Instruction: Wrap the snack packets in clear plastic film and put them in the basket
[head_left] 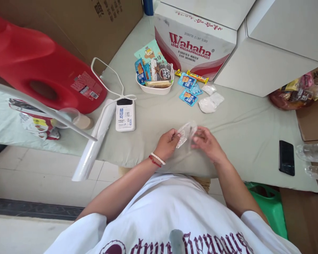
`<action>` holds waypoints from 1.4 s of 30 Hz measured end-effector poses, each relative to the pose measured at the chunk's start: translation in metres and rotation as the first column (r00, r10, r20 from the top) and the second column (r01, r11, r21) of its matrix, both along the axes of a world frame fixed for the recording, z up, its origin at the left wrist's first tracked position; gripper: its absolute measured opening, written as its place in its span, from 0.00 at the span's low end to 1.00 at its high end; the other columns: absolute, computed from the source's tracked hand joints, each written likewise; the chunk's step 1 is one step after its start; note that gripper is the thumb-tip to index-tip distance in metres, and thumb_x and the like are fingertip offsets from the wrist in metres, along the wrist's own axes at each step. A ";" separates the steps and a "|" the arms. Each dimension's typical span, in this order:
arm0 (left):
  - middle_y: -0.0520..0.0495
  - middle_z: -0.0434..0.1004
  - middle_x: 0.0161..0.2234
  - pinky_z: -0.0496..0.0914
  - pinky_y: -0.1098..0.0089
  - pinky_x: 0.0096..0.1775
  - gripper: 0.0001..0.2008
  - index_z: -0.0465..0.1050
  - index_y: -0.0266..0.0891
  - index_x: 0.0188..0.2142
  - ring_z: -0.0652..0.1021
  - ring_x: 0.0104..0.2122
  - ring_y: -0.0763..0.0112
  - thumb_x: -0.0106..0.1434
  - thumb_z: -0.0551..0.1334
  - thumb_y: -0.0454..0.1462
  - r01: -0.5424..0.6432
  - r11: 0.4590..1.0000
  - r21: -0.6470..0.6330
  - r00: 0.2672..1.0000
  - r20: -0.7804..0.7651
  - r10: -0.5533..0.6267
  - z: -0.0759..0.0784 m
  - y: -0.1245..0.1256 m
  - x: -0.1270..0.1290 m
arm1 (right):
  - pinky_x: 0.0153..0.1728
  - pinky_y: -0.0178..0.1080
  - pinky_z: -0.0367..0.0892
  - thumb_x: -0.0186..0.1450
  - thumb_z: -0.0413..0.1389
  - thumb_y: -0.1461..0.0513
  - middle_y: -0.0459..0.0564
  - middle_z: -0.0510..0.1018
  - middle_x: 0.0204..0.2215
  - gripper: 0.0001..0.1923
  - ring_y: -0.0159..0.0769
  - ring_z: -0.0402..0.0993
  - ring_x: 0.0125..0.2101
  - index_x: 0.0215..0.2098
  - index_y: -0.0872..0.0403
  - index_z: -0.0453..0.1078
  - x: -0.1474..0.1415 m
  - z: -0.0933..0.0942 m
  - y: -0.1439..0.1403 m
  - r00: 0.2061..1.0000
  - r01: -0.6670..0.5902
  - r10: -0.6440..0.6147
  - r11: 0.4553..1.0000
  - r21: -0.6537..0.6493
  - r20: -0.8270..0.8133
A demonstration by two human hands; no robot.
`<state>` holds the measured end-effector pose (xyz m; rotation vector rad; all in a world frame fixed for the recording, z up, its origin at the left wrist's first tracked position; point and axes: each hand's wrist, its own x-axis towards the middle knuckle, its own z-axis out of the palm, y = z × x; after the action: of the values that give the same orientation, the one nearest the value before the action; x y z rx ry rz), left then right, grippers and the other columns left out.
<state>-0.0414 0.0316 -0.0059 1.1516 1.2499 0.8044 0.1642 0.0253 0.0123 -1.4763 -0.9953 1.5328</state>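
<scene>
**Both hands pinch a clear plastic wrapper near the table's front edge**

The left hand [167, 144] and right hand [205, 141] each have fingers closed on a small crinkled clear plastic wrapper [184, 133], held just above the grey-green tablecloth [243, 130]. Bare cloth lies ahead of the hands. Farther back stands a carton [198, 46] printed "Wahaha purified water for drinking", beside a white bowl [155, 88] of snack packets. A black phone [286, 157] lies near the right edge.
</scene>
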 end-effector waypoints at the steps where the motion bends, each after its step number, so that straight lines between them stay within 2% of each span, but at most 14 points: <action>1: 0.56 0.65 0.22 0.61 0.70 0.31 0.14 0.68 0.41 0.29 0.65 0.25 0.73 0.63 0.61 0.48 0.003 1.000 0.013 1.000 -0.013 -0.003 0.002 0.002 -0.003 | 0.34 0.39 0.75 0.52 0.72 0.50 0.49 0.79 0.39 0.28 0.35 0.76 0.35 0.46 0.50 0.71 -0.001 -0.003 -0.003 0.999 -0.043 0.043 0.998 -0.038 -0.005; 5: 0.52 0.73 0.27 0.61 0.70 0.32 0.17 0.74 0.39 0.30 0.68 0.29 0.72 0.54 0.69 0.51 -0.038 0.999 0.017 0.999 -0.021 0.038 0.009 0.027 -0.032 | 0.25 0.34 0.63 0.55 0.68 0.48 0.44 0.75 0.25 0.21 0.28 0.64 0.22 0.36 0.54 0.74 0.029 -0.006 -0.011 0.983 -0.084 0.096 0.993 -0.080 0.154; 9: 0.54 0.69 0.24 0.59 0.71 0.30 0.17 0.72 0.39 0.25 0.66 0.27 0.74 0.47 0.73 0.47 -0.029 0.998 -0.046 0.999 0.020 0.030 0.017 0.052 -0.050 | 0.24 0.33 0.58 0.59 0.66 0.47 0.44 0.73 0.26 0.20 0.28 0.60 0.23 0.35 0.54 0.74 0.061 0.001 -0.013 0.956 -0.095 0.108 0.994 -0.063 0.271; 12: 0.56 0.63 0.21 0.58 0.71 0.30 0.15 0.67 0.39 0.22 0.64 0.24 0.76 0.50 0.69 0.45 0.099 0.994 -0.036 0.992 0.081 -0.096 0.023 0.055 -0.036 | 0.35 0.36 0.69 0.56 0.68 0.47 0.50 0.78 0.42 0.25 0.35 0.72 0.39 0.47 0.50 0.73 0.045 0.000 -0.013 0.959 -0.010 -0.020 0.994 0.106 0.284; 14: 0.56 0.64 0.22 0.61 0.71 0.31 0.15 0.66 0.40 0.23 0.67 0.25 0.75 0.51 0.68 0.46 0.193 0.979 -0.062 0.973 0.144 -0.182 0.026 0.055 -0.026 | 0.42 0.38 0.71 0.53 0.71 0.50 0.51 0.77 0.49 0.34 0.39 0.73 0.47 0.55 0.47 0.71 0.026 -0.006 -0.011 0.961 -0.044 0.002 0.988 0.146 0.275; 17: 0.52 0.71 0.27 0.68 0.68 0.36 0.15 0.69 0.39 0.28 0.73 0.30 0.70 0.51 0.69 0.47 0.245 0.965 -0.090 0.961 0.151 -0.230 0.028 0.059 -0.021 | 0.38 0.38 0.70 0.56 0.68 0.52 0.47 0.78 0.37 0.22 0.36 0.73 0.37 0.46 0.50 0.75 0.011 -0.017 -0.008 0.956 -0.138 0.111 0.987 0.082 0.271; 20: 0.52 0.72 0.29 0.70 0.65 0.41 0.14 0.69 0.41 0.31 0.73 0.34 0.67 0.50 0.71 0.42 -0.010 0.989 0.145 0.988 -0.148 0.031 0.029 0.062 -0.024 | 0.30 0.36 0.66 0.58 0.66 0.52 0.44 0.74 0.28 0.15 0.32 0.67 0.28 0.36 0.52 0.75 0.016 -0.021 -0.009 0.971 -0.087 0.074 0.995 0.051 0.228; 22: 0.51 0.71 0.31 0.68 0.65 0.43 0.12 0.69 0.41 0.32 0.72 0.36 0.66 0.53 0.71 0.39 -0.179 0.904 0.388 0.912 -0.280 0.300 0.029 0.054 -0.018 | 0.27 0.35 0.65 0.57 0.66 0.52 0.43 0.72 0.28 0.15 0.31 0.66 0.27 0.36 0.52 0.74 0.020 -0.021 -0.011 0.980 -0.028 0.018 0.998 0.049 0.197; 24: 0.50 0.71 0.30 0.68 0.65 0.42 0.10 0.69 0.41 0.30 0.71 0.34 0.67 0.61 0.67 0.42 -0.189 0.857 0.479 0.893 -0.280 0.353 0.026 0.038 -0.004 | 0.26 0.35 0.66 0.58 0.66 0.51 0.43 0.72 0.28 0.15 0.31 0.66 0.27 0.37 0.51 0.74 0.020 -0.019 -0.014 0.981 -0.004 -0.006 0.999 0.048 0.194; 26: 0.51 0.69 0.26 0.67 0.67 0.37 0.15 0.70 0.41 0.27 0.69 0.29 0.69 0.66 0.63 0.46 -0.063 0.913 0.404 0.956 -0.237 0.171 0.019 0.022 0.014 | 0.26 0.35 0.67 0.58 0.66 0.51 0.44 0.73 0.29 0.15 0.32 0.67 0.28 0.37 0.51 0.74 0.015 -0.016 -0.017 0.978 -0.007 -0.004 0.999 0.051 0.209; 29: 0.52 0.70 0.28 0.66 0.69 0.35 0.10 0.74 0.40 0.29 0.70 0.28 0.71 0.62 0.66 0.43 0.016 0.958 0.287 0.992 -0.128 0.021 0.004 0.008 0.038 | 0.26 0.35 0.69 0.57 0.67 0.50 0.45 0.73 0.30 0.16 0.33 0.67 0.29 0.36 0.51 0.74 0.004 -0.010 -0.021 0.982 -0.047 0.036 0.997 0.055 0.187; 33: 0.52 0.71 0.27 0.66 0.70 0.35 0.10 0.72 0.39 0.28 0.70 0.29 0.72 0.63 0.64 0.41 0.011 0.977 0.213 1.000 -0.018 -0.007 -0.008 0.006 0.046 | 0.29 0.35 0.71 0.59 0.67 0.48 0.46 0.75 0.33 0.18 0.34 0.70 0.33 0.40 0.50 0.75 -0.001 -0.004 -0.024 0.991 -0.110 0.106 0.993 0.044 0.088; 36: 0.54 0.69 0.26 0.63 0.70 0.33 0.14 0.71 0.39 0.28 0.69 0.28 0.73 0.63 0.64 0.46 0.054 0.981 0.189 0.998 0.017 -0.058 -0.010 0.007 0.040 | 0.31 0.35 0.72 0.59 0.67 0.49 0.47 0.77 0.38 0.17 0.35 0.71 0.37 0.40 0.49 0.74 -0.002 -0.006 -0.023 0.993 -0.007 -0.009 0.990 0.140 0.116; 42: 0.56 0.66 0.24 0.61 0.70 0.32 0.22 0.68 0.39 0.26 0.65 0.26 0.75 0.59 0.67 0.55 0.070 0.996 0.048 0.984 0.161 -0.077 -0.010 0.005 0.031 | 0.33 0.38 0.73 0.58 0.67 0.49 0.44 0.73 0.28 0.16 0.32 0.68 0.28 0.33 0.50 0.73 -0.008 -0.015 -0.023 0.998 0.016 -0.022 0.994 0.105 0.052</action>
<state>-0.0104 0.0363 -0.0164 1.1355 1.0540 0.8561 0.1566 0.0021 -0.0027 -1.4552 -1.0726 1.4133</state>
